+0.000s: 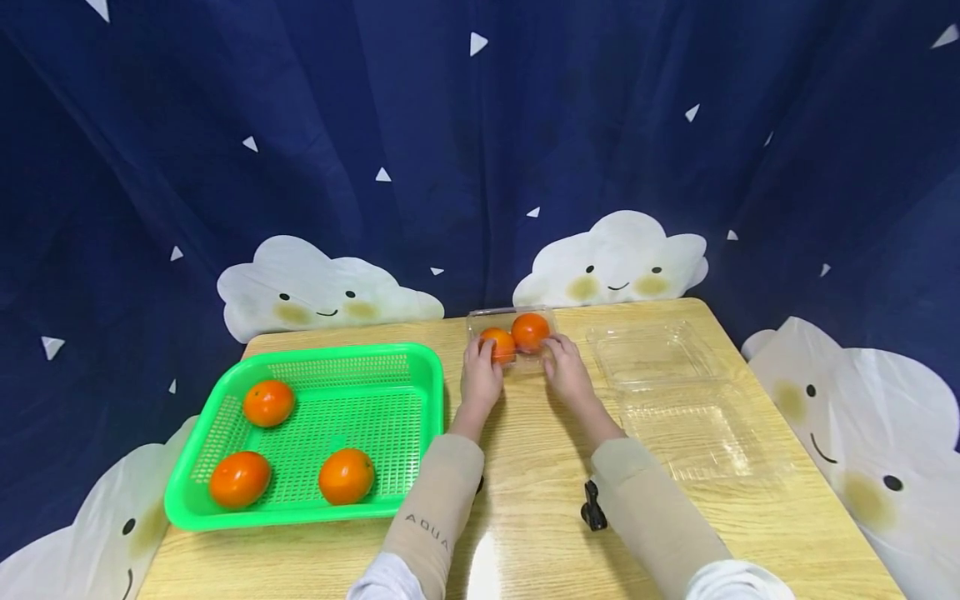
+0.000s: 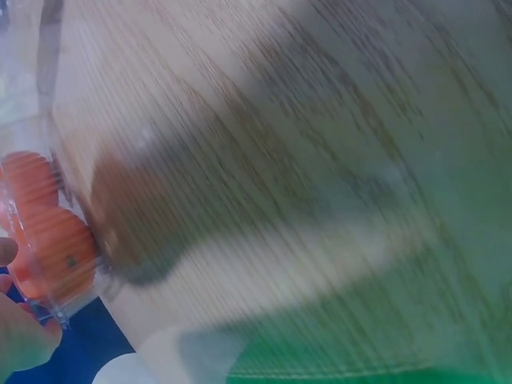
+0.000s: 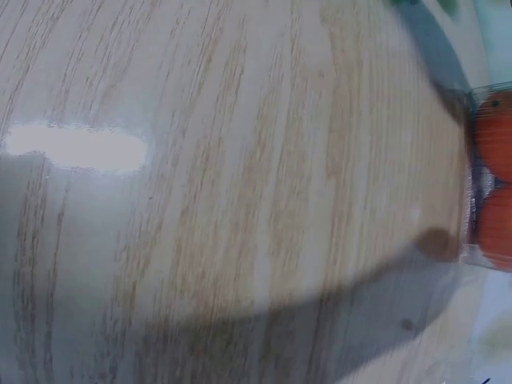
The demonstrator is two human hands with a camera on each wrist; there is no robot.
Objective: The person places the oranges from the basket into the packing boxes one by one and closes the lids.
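We see both hands set against a small clear plastic box [image 1: 512, 333] near the far edge of the wooden surface [image 1: 525, 467]. The left hand [image 1: 480, 373] grips its left side, fingers curled up against the wall; the right hand [image 1: 566, 369] holds the right side the same way. The hands sit apart, with the box between them.

Inside the box lie two orange fruits, the nearer fruit [image 1: 498, 343] just beside the left hand's fingers and the farther fruit [image 1: 530, 331] touching it on the right. We cannot tell what kind of fruit they are, nor whether the box has a lid on it, since its clear walls barely show.

The left wrist view is heavily blurred: the box wall [image 2: 48, 240] and orange shapes behind it sit at the left edge, with a fingertip cut off at the corner. The right wrist view shows mostly wood grain, with the box cut off at the right border.

To the left stands a green mesh basket [image 1: 420, 358] holding three more orange fruits, well apart from each other. To the right lies an open clear clamshell container [image 1: 675, 392], its outline faint against the wood. A small black object [image 1: 593, 507] rests by the right sleeve; we cannot make out what it is.
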